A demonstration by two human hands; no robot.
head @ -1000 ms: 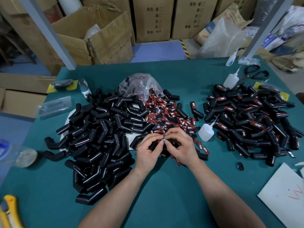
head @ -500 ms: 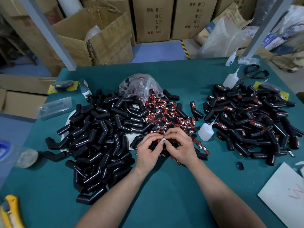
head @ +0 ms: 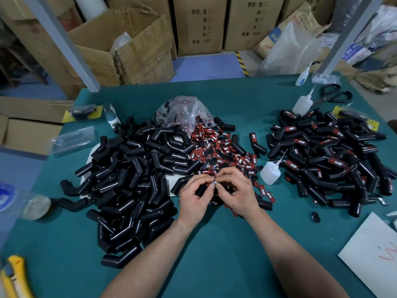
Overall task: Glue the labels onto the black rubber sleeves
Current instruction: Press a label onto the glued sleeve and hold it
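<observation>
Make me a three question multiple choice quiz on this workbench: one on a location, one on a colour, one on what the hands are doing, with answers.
1. Where is the heap of black rubber sleeves already bearing red labels?
A. right side of the teal-covered table
B. left side
C. in a cardboard box

2. What colour is the plastic utility knife at the near left corner?
A. blue
B. yellow
C. red

3. What are the left hand and right hand doing?
A. lying flat
B. squeezing a bottle
C. pinching one small red-and-black label together

Answers: 1 A, red labels show on the right heap's sleeves; 2 B, its body is plainly yellow; 3 C, both hands' fingertips meet on the label.
</observation>
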